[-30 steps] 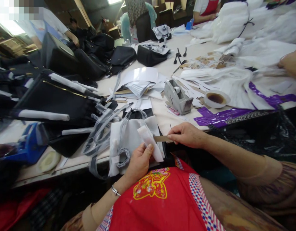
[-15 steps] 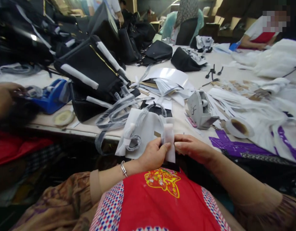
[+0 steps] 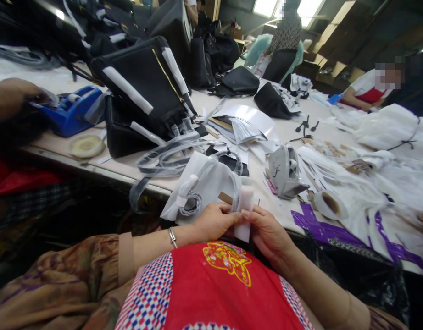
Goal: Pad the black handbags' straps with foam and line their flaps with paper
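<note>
A bag with pale wrapping [image 3: 211, 183] leans at the table's front edge, against my red apron. A white foam strip [image 3: 245, 199] stands upright at its right side. My left hand [image 3: 220, 219] pinches the strip from the left, thumb on its face. From the right, my right hand [image 3: 264, 224] pinches the same strip, its fingertips touching my left thumb. A coil of wrapped strap [image 3: 191, 204] hangs on the bag's left part. Clear-wrapped straps [image 3: 163, 158] lie just behind it.
Black bags [image 3: 136, 87] are piled at the left, beside a blue tape dispenser [image 3: 72, 112]. Another person's hand [image 3: 17, 94] is near it. Further right are paper sheets [image 3: 244, 123], a white dispenser [image 3: 285, 172], a tape roll [image 3: 330, 205] and purple tape [image 3: 318, 224]. Other people are at the back.
My right hand has closed onto the strip beside my left thumb; before, its fingers were straighter at the strip's edge. The camera view has tilted.
</note>
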Motion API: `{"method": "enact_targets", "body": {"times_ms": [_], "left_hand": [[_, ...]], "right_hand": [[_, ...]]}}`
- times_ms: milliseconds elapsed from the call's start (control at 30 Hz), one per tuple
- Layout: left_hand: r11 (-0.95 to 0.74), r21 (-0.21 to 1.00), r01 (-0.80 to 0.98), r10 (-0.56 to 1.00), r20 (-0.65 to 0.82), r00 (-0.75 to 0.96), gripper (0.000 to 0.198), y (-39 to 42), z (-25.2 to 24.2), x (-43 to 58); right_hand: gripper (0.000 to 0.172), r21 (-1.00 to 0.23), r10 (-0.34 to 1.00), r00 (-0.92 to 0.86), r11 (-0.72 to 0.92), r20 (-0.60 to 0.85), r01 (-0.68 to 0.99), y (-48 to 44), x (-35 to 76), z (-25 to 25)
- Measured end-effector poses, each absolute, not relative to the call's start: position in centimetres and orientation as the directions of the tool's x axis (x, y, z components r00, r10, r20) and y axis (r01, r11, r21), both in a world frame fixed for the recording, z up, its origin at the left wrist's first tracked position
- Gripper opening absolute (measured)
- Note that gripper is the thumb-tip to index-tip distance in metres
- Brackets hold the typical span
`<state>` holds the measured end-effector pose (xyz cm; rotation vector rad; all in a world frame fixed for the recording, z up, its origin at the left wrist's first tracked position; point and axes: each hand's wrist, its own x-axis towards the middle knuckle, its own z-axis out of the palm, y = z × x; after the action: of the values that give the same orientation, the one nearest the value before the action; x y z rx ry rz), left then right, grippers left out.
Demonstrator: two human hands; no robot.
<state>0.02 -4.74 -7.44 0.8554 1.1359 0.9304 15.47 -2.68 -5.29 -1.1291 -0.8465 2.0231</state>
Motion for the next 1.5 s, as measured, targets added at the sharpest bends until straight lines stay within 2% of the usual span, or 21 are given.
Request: {"method": "enact_targets", "body": {"times_ms": [233, 333, 433, 500, 567, 633, 700, 767, 833, 900, 1033, 1200, 1300, 1400, 1500], "left_hand": [[0.426, 0.873, -0.237, 0.901, -0.385, 0.198, 0.043, -4.7, -7.6, -0.1], [0.469, 0.872, -0.142, 0.877, -0.441, 0.19, 0.048, -4.5, -7.1, -0.3], [0.506, 0.862, 0.035, 0.841, -0.502, 0.2, 0.055, -4.4, -6.5, -0.5], [0.5, 0.856, 0.129, 0.84, -0.516, 0.167, 0.056, -4.3, -6.5, -0.4], [0.484, 0.858, 0.17, 0.854, -0.506, 0.122, 0.054, -4.3, -6.8, -0.2], [0.478, 0.868, 0.134, 0.861, -0.494, 0.123, 0.051, -4.4, -7.2, 0.1], [0.496, 0.867, 0.048, 0.853, -0.497, 0.157, 0.05, -4.4, -7.6, 0.3], [0.519, 0.855, -0.012, 0.842, -0.508, 0.182, 0.049, -4.4, -7.8, 0.3], [0.511, 0.86, 0.013, 0.847, -0.505, 0.165, 0.048, -4.3, -7.7, 0.3], [0.458, 0.881, 0.117, 0.872, -0.471, 0.129, 0.05, -4.2, -7.3, 0.3], [0.365, 0.879, 0.308, 0.909, -0.408, 0.088, 0.053, -4.1, -6.6, 0.3], [0.303, 0.882, 0.361, 0.931, -0.354, 0.083, 0.053, -4.6, -6.5, 0.5], [0.29, 0.888, 0.358, 0.933, -0.345, 0.1, 0.053, -4.8, -6.8, 0.5], [0.263, 0.888, 0.378, 0.941, -0.322, 0.101, 0.055, -4.8, -7.2, 0.5], [0.234, 0.889, 0.395, 0.949, -0.297, 0.106, 0.057, -4.7, -7.4, 0.4]], "right_hand": [[0.026, -0.772, 0.782, -0.423, -0.586, -0.459, -0.246, -2.7, 15.3, -4.9], [0.027, -0.782, 0.788, -0.414, -0.577, -0.456, -0.237, -2.8, 15.6, -5.0], [0.03, -0.843, 0.793, -0.416, -0.528, -0.445, -0.106, -2.5, 16.1, -4.7], [0.034, -0.91, 0.811, -0.416, -0.39, -0.411, 0.14, -2.1, 16.6, -4.2], [0.036, -0.898, 0.854, -0.426, -0.099, -0.298, 0.429, -1.7, 17.3, -3.6], [0.032, -0.775, 0.896, -0.433, 0.206, -0.096, 0.597, -1.7, 18.1, -2.9], [0.03, -0.655, 0.929, -0.358, 0.328, 0.094, 0.68, -2.4, 19.0, -2.5], [0.028, -0.621, 0.95, -0.298, 0.287, 0.09, 0.729, -3.6, 19.7, -2.5], [0.033, -0.641, 0.947, -0.319, 0.22, -0.042, 0.736, -4.7, 19.9, -3.0], [0.033, -0.675, 0.925, -0.362, 0.195, -0.114, 0.712, -5.4, 19.6, -3.7], [0.032, -0.736, 0.935, -0.323, 0.113, -0.15, 0.667, -5.5, 18.4, -5.2], [0.042, -0.844, 0.934, -0.158, -0.205, -0.319, 0.495, -5.7, 17.3, -5.9], [0.049, -0.871, 0.911, -0.114, -0.334, -0.396, 0.361, -6.1, 16.6, -5.7], [0.05, -0.883, 0.915, -0.106, -0.339, -0.39, 0.323, -6.1, 16.1, -5.5], [0.046, -0.903, 0.933, -0.171, -0.243, -0.318, 0.353, -6.1, 16.4, -5.5]]}}
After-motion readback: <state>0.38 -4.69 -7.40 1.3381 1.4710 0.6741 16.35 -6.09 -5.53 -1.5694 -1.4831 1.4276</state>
